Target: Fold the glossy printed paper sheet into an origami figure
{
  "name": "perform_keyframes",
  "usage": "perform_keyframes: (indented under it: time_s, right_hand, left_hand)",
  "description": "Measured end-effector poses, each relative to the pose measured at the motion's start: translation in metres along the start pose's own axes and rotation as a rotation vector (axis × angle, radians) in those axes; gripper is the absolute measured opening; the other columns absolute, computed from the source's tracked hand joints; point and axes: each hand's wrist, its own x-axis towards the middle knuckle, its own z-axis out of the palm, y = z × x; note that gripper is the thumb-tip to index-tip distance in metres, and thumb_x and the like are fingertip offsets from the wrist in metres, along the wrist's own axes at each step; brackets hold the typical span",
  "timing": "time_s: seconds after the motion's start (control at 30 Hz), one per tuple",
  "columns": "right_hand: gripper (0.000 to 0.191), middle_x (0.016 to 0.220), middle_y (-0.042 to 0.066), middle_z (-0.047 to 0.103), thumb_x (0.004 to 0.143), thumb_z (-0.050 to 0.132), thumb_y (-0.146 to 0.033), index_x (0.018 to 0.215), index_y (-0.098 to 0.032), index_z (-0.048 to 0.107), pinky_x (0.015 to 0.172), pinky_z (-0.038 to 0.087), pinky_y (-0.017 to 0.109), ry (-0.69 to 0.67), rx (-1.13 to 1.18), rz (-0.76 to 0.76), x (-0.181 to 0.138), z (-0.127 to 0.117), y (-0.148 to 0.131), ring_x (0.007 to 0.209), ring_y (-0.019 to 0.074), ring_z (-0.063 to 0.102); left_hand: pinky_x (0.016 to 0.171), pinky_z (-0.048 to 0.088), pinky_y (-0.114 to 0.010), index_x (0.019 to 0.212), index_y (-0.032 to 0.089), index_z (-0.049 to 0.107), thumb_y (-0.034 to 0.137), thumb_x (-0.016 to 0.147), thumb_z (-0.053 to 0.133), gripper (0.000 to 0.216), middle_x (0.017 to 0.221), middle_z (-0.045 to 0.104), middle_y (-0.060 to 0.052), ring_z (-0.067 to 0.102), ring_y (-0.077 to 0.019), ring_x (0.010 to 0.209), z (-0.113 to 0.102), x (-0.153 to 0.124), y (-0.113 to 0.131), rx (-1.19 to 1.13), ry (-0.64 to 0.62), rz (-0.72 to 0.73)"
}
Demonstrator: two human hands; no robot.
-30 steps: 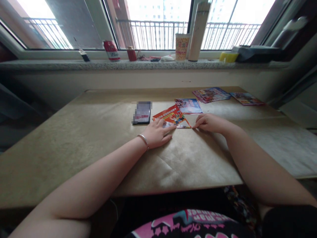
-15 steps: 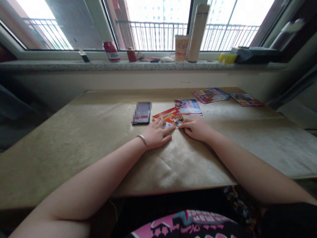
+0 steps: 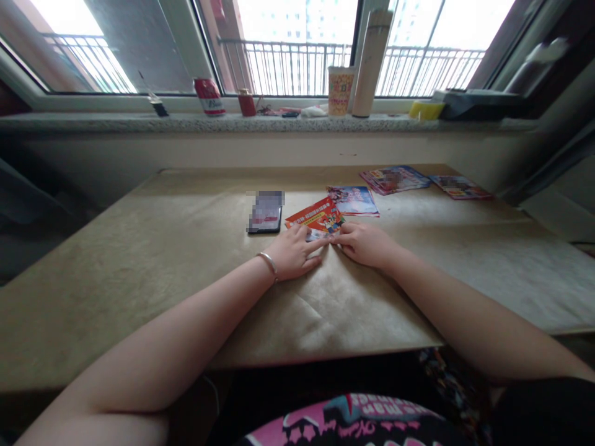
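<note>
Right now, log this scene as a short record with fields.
Left hand: flat, fingertips on the red leaflet
Right hand: fingers curled, tips at the same leaflet's near edge, meeting the left fingertips
Left of it: phone, lying flat
Behind it: blue leaflet; farther right, leaflet stack and single leaflet
Surface: table covered in brown paper
Windowsill: red can, paper cup, tall flask

Bright barred window [image 3: 297, 56] above a paper-covered table [image 3: 139, 260].

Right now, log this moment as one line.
left hand: flat, fingertips on red leaflet | right hand: fingertips at its near edge | phone: on table, left of leaflet
</note>
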Motion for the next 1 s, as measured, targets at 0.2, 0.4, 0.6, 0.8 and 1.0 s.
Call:
perform_keyframes:
  time_s: [0.2, 0.4, 0.6, 0.8, 1.0]
  right_hand:
    - [0.03, 0.094, 0.008, 0.066, 0.087, 0.049, -0.019, 0.103, -0.023, 0.074, 0.073, 0.042, 0.028, -0.01, 0.063, 0.023, 0.002, 0.001, 0.003, 0.082, 0.0176, 0.058]
    - [0.03, 0.095, 0.007, 0.066, 0.086, 0.051, -0.017, 0.102, -0.023, 0.075, 0.076, 0.043, 0.028, 0.02, 0.089, 0.028, 0.0, 0.004, 0.005, 0.085, 0.0181, 0.059]
    - [0.031, 0.095, 0.007, 0.067, 0.087, 0.05, -0.018, 0.104, -0.024, 0.075, 0.076, 0.044, 0.028, 0.025, 0.099, 0.044, 0.0, 0.004, 0.005, 0.084, 0.0179, 0.06]
    - [0.032, 0.095, 0.008, 0.067, 0.085, 0.05, -0.015, 0.103, -0.024, 0.075, 0.077, 0.045, 0.029, 0.026, 0.116, 0.044, 0.001, 0.003, 0.004, 0.083, 0.0175, 0.06]
    - [0.033, 0.096, 0.007, 0.067, 0.084, 0.05, -0.014, 0.103, -0.024, 0.075, 0.079, 0.045, 0.029, 0.018, 0.13, 0.049, 0.0, 0.004, 0.004, 0.085, 0.0176, 0.06]
  left_hand:
    - [0.097, 0.041, -0.044, 0.135, 0.03, 0.049, 0.039, 0.092, 0.044, 0.044, 0.123, 0.052, -0.011, 0.05, -0.0279, 0.113, -0.006, 0.001, -0.001, -0.061, -0.033, -0.027]
    - [0.103, 0.04, -0.037, 0.123, 0.023, 0.059, 0.02, 0.088, 0.041, 0.039, 0.131, 0.053, -0.008, 0.051, -0.0226, 0.119, -0.013, -0.003, -0.015, -0.165, -0.082, 0.004]
    - [0.1, 0.045, -0.033, 0.114, 0.02, 0.066, 0.018, 0.088, 0.041, 0.036, 0.127, 0.06, -0.007, 0.058, -0.02, 0.112, -0.016, -0.005, -0.024, -0.198, -0.088, 0.018]
    - [0.094, 0.048, -0.03, 0.099, 0.022, 0.073, 0.017, 0.083, 0.043, 0.034, 0.119, 0.067, -0.003, 0.064, -0.0181, 0.104, -0.021, -0.009, -0.033, -0.129, -0.122, -0.002]
    - [0.087, 0.051, -0.029, 0.087, 0.022, 0.074, 0.017, 0.08, 0.047, 0.029, 0.11, 0.07, -0.002, 0.066, -0.0172, 0.095, -0.019, -0.014, -0.037, -0.152, -0.069, -0.017]
